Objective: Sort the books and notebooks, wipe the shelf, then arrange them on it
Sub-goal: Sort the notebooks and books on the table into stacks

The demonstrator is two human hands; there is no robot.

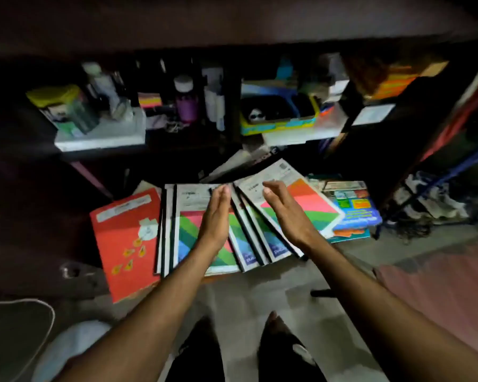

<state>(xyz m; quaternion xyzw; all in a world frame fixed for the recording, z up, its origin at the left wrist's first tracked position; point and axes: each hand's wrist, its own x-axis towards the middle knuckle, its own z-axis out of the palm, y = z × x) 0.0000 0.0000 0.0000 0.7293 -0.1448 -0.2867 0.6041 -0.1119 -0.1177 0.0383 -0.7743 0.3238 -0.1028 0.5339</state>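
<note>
Dim floor [260, 293] in front of a dark shelf unit [232, 139] is serving as the sorting surface. Item one: I am seeing a fan of notebooks [249, 244] with striped multicolour covers and black spines lying on the floor, overlapping one another, directly below the shelf. Item two: a red notebook [124, 244] with yellow stickers is lying just beside them on the left. Item three: a stack of blue-covered books [353, 210] is sitting on the right, partly under the topmost striped notebook. My left hand [217, 213] is hovering over the fan with fingers straight and together, edge-on; my right hand [284, 210] is doing likewise, palm facing the left one, neither gripping anything; I cannot tell whether they are touching the covers. Further out, the shelf is holding a purple bottle [186, 102], a yellow-lidded jar [64, 106] and a yellow-rimmed tray [279, 117]. Shoes [431, 199] are lying at right.
</note>
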